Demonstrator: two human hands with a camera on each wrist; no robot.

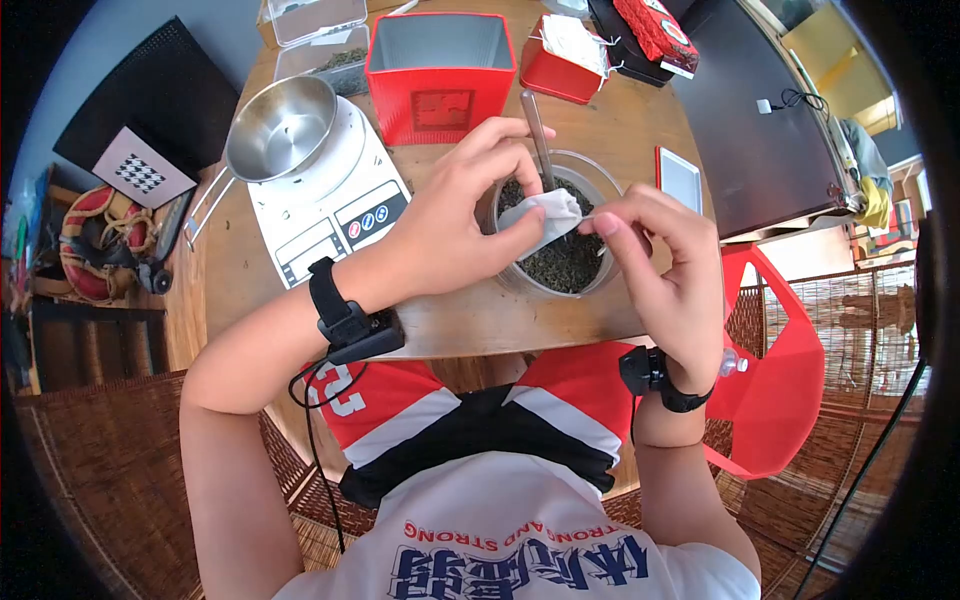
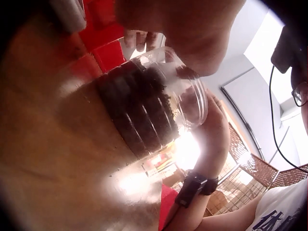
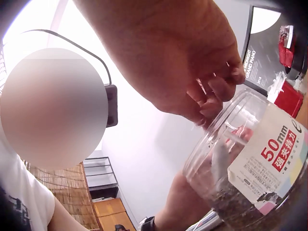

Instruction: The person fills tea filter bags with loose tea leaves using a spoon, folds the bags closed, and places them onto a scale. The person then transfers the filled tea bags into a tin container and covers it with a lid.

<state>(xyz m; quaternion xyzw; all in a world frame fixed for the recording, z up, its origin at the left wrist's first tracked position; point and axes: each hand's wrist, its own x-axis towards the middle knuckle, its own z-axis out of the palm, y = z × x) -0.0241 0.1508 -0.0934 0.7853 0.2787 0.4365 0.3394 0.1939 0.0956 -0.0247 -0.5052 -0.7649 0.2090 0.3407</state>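
Over a clear plastic jar [image 1: 592, 160] of dark dried leaves [image 1: 562, 270], my left hand [image 1: 465, 220] pinches a small white fabric pouch [image 1: 553, 213] between thumb and fingers. My right hand [image 1: 672, 265] pinches at the pouch's right end with thumb and forefinger, where a thin string seems to come out. A metal spoon [image 1: 537, 130] leans in the jar, its handle rising behind the left fingers. Seen from the right wrist, the jar carries a printed label [image 3: 267, 154]. In the left wrist view the leaves [image 2: 139, 106] fill much of the jar.
Left of the jar, a steel pan [image 1: 285, 130] sits on a white scale [image 1: 290, 225]. Behind are a large red box [image 1: 440, 105], a smaller red box [image 1: 560, 78] heaped with white pouches [image 1: 572, 40], and a clear container [image 1: 350, 75]. A small pale tray [image 1: 681, 180] lies to the right.
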